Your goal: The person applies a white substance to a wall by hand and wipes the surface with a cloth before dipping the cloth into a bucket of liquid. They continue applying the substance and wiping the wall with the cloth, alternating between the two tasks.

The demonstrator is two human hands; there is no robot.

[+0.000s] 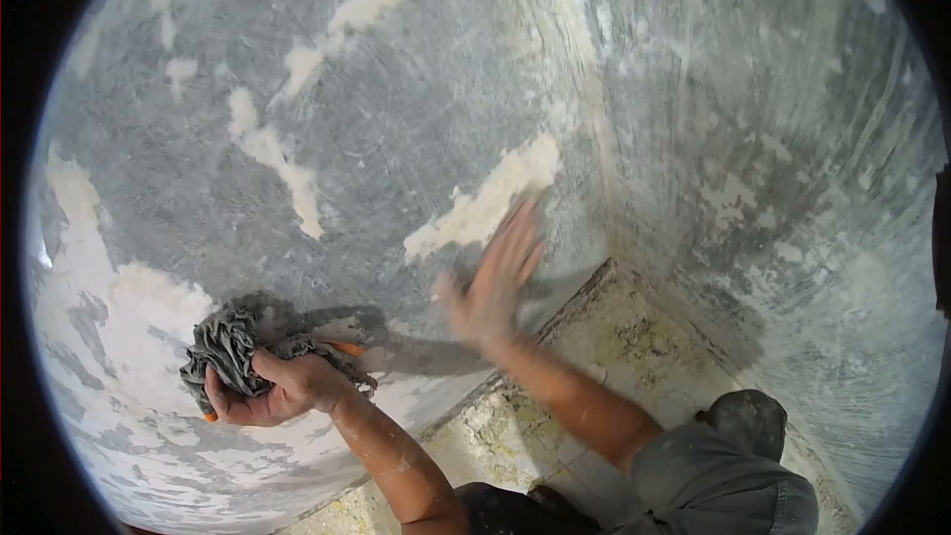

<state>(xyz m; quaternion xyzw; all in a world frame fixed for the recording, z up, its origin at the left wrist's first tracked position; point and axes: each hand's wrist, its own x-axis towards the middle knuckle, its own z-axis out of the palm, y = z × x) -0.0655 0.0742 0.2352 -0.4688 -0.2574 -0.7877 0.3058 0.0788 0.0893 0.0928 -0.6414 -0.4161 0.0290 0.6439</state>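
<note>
My left hand point(279, 391) is closed around a crumpled dark grey rag point(226, 352) at the lower left, close to the wall. Bits of orange point(347, 348) show at the rag's edges; I cannot make out whether they belong to the cloth or to something inside it. My right hand point(495, 282), somewhat blurred, has its fingers stretched out against the grey wall point(396, 159). Its fingertips lie at the lower right edge of a cream-coloured bare patch point(490, 198). Nothing shows in this hand.
Several more pale patches point(272, 154) mark the wall. At the right it meets a second grey, streaked wall point(753, 159) in a corner. Below, the floor point(505, 426) is littered with crumbly, yellowish debris. My shoe point(750, 423) stands near the right wall.
</note>
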